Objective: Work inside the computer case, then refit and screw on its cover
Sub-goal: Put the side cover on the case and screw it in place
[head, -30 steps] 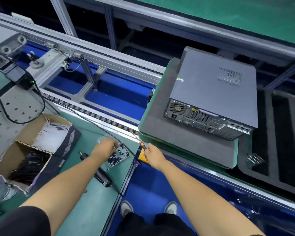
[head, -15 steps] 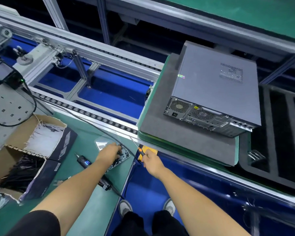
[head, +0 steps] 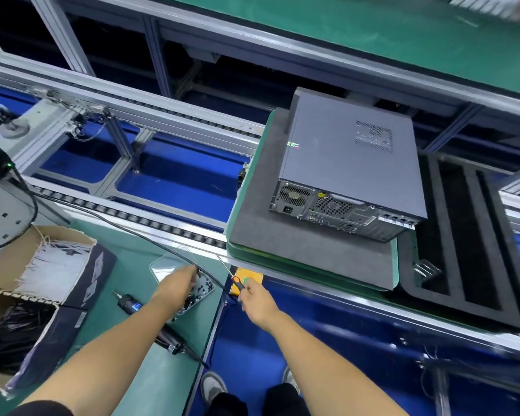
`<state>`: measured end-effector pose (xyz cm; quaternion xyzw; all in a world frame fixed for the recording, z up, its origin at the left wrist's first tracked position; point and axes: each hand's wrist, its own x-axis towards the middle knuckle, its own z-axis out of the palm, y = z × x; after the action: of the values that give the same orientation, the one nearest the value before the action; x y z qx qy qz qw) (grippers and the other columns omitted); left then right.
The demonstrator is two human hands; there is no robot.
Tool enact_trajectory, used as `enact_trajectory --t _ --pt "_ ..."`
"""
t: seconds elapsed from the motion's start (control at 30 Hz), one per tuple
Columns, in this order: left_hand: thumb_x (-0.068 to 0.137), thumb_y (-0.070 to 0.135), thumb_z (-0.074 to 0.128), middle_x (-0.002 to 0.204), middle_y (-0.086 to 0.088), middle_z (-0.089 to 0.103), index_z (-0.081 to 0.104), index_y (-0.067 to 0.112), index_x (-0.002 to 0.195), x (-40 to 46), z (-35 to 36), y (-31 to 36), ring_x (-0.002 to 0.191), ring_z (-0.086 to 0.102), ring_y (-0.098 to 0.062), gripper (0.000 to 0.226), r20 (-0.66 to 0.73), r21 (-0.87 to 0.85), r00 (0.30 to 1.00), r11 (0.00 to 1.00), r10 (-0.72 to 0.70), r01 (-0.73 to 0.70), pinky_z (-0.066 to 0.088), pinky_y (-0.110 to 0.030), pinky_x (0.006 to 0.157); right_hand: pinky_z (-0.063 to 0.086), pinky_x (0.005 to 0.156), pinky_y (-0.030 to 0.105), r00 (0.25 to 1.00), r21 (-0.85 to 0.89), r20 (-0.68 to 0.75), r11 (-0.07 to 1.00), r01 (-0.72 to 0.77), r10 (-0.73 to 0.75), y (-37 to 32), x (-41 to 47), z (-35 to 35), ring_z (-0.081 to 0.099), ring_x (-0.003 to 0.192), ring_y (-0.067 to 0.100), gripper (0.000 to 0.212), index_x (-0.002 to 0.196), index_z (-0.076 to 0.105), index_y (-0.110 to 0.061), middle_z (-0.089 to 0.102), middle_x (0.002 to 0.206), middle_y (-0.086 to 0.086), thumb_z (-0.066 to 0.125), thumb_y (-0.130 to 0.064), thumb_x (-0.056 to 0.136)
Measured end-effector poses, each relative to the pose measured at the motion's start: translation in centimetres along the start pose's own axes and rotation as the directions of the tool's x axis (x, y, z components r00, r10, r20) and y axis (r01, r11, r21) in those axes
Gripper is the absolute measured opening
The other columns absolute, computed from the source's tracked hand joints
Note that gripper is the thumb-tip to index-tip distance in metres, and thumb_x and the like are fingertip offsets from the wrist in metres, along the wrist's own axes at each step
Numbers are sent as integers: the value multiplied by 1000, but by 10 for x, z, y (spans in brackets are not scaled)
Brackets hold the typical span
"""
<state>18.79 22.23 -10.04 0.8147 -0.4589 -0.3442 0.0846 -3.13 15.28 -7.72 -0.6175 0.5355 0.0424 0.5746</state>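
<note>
The grey computer case (head: 348, 163) lies on its side on a grey foam pad (head: 282, 235), its cover on and its rear ports facing me. My left hand (head: 177, 285) reaches into a clear tray of small dark screws (head: 201, 288) on the green bench, fingers curled down among them. My right hand (head: 252, 298) grips a screwdriver with an orange and black handle (head: 237, 280), its thin shaft pointing up-left, beside a yellow box (head: 249, 279) on the conveyor rail.
An electric screwdriver (head: 131, 304) with its cable lies on the green bench (head: 117, 265) near my left forearm. A cardboard box (head: 42, 280) of white and black ties stands at the left. A black ribbed tray (head: 469, 235) sits right of the pad. Conveyor rails (head: 132, 115) cross behind.
The camera has shifted slightly. My left hand stays in the screw tray, fingers working among the screws. My right hand still holds the screwdriver by the yellow box.
</note>
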Motion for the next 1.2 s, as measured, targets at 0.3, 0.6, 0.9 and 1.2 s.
enact_trajectory --t 0.3,0.6,0.9,1.2 --pt "95 15 67 103 9 68 62 24 98 -3 -8 -12 89 65 -13 11 -64 212 998 977 6 7 53 -32 78 32 61 34 1000 10 -4 1000 1 -1 5 -5 3 41 68 20 17 84 36 -19 56 84 4 36 -16 100" --pt "95 24 69 106 4 61 64 23 103 1 -2 -5 91 60 -14 10 -85 237 995 971 61 -39 53 -32 83 33 67 40 1000 50 -11 999 -16 17 17 -1 13 44 77 24 12 88 40 -17 55 90 10 38 -17 100" --pt "97 15 65 99 -2 60 64 15 92 10 2 -2 85 62 -20 5 -66 264 997 964 29 -10 48 -31 73 33 64 38 999 52 -31 998 -30 32 25 0 13 43 72 23 12 89 44 -16 53 79 6 40 -19 100" --pt "91 13 75 92 -9 75 64 7 95 -4 -28 32 88 72 -23 13 -124 -519 992 851 20 -82 57 -36 84 28 64 36 995 98 -103 995 15 -5 0 -14 -7 39 68 22 26 72 48 -20 53 72 1 38 -18 96"
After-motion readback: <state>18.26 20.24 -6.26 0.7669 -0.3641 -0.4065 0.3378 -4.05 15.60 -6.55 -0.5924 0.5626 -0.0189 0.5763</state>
